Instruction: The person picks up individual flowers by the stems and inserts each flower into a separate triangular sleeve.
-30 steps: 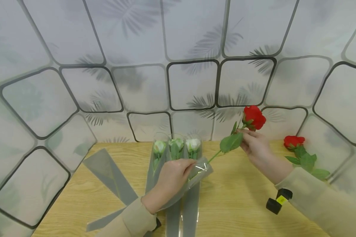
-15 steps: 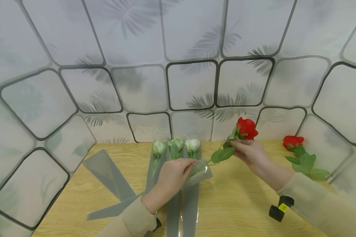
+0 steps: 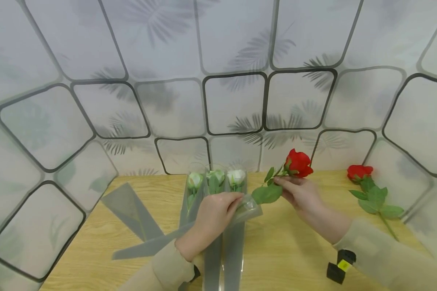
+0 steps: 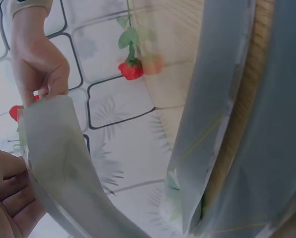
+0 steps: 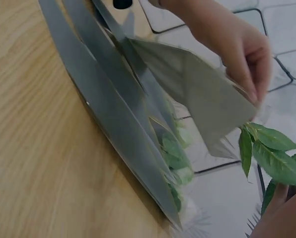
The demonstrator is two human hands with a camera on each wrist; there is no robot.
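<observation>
My left hand [image 3: 215,216] pinches the mouth of a grey flower sleeve [image 3: 156,243], whose narrow end points left. Just below the red bloom, my right hand [image 3: 302,198] pinches the stem of a red rose [image 3: 298,163]. That rose's lower stem runs into the sleeve's mouth, with its leaves [image 3: 267,194] right outside the opening. In the right wrist view the sleeve [image 5: 207,99] hangs from the left fingers, and rose leaves [image 5: 274,153] show at its edge. Beneath the left hand lie white roses [image 3: 236,178] in grey sleeves, side by side.
Another red rose [image 3: 360,173] lies at the table's right edge. A loose grey sleeve [image 3: 131,210] lies on the left of the wooden table [image 3: 276,258]. A patterned curtain-like backdrop [image 3: 236,105] surrounds the table's back and sides.
My right hand has moved down and left with the red rose, and its stem has slid deeper into the sleeve. My left hand has stayed nearly still while the sleeve's narrow end rose slightly.
</observation>
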